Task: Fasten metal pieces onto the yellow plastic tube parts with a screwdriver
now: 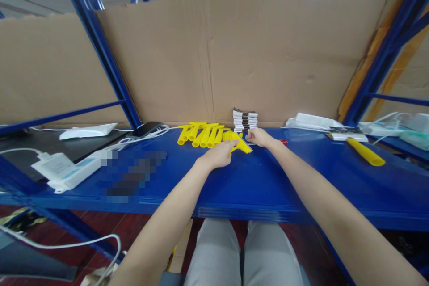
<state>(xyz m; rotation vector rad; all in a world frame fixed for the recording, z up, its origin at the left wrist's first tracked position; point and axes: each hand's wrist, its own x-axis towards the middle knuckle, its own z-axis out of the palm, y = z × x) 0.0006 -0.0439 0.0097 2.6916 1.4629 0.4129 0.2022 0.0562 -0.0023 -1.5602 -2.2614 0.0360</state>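
Note:
My left hand (219, 154) is closed on a yellow scraper (241, 145) with a wide, flat head, held just above the blue shelf. Close to the scraper's head, my right hand (258, 137) has its fingers pinched together; whatever is between them is too small to make out. A red handle (284, 141), perhaps a screwdriver's, shows beside the right wrist, partly hidden. Several yellow T-shaped scraper handles (203, 137) lie in a row left of my hands. Behind the hands stands a stack of small white and dark packets (245, 120).
A lone yellow tube-shaped handle (366, 152) lies at the right of the blue shelf (254, 183). White packages (313, 121) sit behind it. Toward the left are a phone (145, 129), cables and a white power strip (78, 170). Cardboard (268, 53) walls the back, between blue posts.

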